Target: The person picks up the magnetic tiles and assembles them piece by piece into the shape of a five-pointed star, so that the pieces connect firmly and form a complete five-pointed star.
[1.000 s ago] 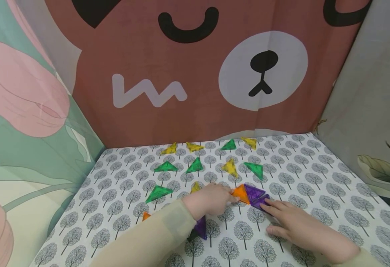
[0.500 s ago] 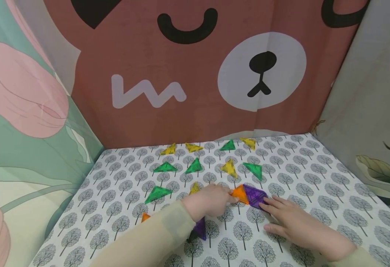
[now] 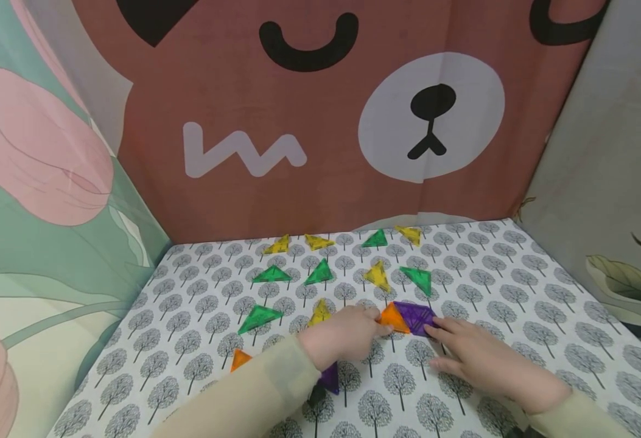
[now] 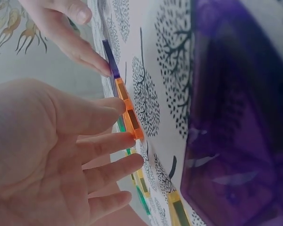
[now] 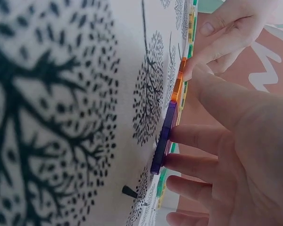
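Two hands reach in from the lower edge of the head view; the left hand has its fingers extended, tips touching the left side of the orange tile just right of centre, gripping nothing; the right hand has straight, spread fingers, tips against the right side of the purple tiles, which adjoin the orange one; green tiles and yellow tiles lie scattered mid-frame on the tree-print cloth.

a brown bear-print backdrop rises behind a tree-patterned surface, a pink-flowered drape at left.
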Available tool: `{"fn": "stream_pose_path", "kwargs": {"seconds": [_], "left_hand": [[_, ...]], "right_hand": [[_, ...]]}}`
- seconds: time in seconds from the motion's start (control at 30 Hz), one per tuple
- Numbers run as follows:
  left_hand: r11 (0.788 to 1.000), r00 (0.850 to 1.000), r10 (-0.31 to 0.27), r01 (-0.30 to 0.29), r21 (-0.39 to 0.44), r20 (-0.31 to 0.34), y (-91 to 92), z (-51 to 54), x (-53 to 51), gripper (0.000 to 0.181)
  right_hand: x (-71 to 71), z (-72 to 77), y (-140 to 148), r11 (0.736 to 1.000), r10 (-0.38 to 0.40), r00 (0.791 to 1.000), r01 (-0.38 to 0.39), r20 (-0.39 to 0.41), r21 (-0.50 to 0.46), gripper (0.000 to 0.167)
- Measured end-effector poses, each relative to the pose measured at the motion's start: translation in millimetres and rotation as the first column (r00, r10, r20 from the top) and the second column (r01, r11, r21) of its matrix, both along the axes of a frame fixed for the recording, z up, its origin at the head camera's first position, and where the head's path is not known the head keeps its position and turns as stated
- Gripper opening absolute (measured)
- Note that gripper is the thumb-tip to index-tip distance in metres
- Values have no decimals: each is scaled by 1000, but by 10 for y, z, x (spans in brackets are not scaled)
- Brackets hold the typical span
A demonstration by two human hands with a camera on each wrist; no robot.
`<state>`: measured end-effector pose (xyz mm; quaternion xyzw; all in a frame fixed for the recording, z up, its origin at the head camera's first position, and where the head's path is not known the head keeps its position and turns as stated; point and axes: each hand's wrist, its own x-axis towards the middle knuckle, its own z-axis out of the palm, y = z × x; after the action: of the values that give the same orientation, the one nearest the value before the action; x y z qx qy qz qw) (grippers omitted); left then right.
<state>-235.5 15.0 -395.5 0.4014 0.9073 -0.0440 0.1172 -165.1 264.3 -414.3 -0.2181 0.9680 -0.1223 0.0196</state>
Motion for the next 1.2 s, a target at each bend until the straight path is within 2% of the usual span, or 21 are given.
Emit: {"fn": "stream_pose_path", "kwargs": {"seconds": [0.2, 0.27, 0.47, 0.6, 0.73, 0.9, 1.03, 1.2], "left_hand": [[998, 998, 10, -13, 62, 57, -128, -30, 17, 69], [998, 998, 12, -16, 67, 55, -222, 4, 49, 71], [1000, 1000, -10, 11, 15, -30, -616, 249, 284, 56], [999, 999, -35, 35, -8, -22, -854, 324, 469, 57], [998, 998, -63, 64, 25, -29, -1012, 270, 584, 49], [995, 995, -89, 91, 51, -41, -1158, 159, 614, 45], [993, 994, -105, 107, 41, -43, -1218, 114, 639, 53], [993, 993, -114, 115, 19, -27, -1180, 74, 664, 72]], "right_hand": [[0, -2, 2, 1000, -7, 1000, 7, 19, -6, 74], [4, -11, 9, 1000, -11, 999, 11, 31, -9, 74], [29, -16, 28, 1000, -23, 998, 23, 54, -7, 76], [28, -10, 32, 1000, -30, 998, 30, 47, 4, 77], [16, -14, 33, 1000, -25, 998, 25, 55, 6, 77], [1, -22, 22, 1000, -17, 998, 17, 58, 1, 76], [-5, -24, 14, 1000, -23, 998, 23, 56, -3, 77], [-10, -29, 9, 1000, -19, 999, 19, 50, -6, 77]]}}
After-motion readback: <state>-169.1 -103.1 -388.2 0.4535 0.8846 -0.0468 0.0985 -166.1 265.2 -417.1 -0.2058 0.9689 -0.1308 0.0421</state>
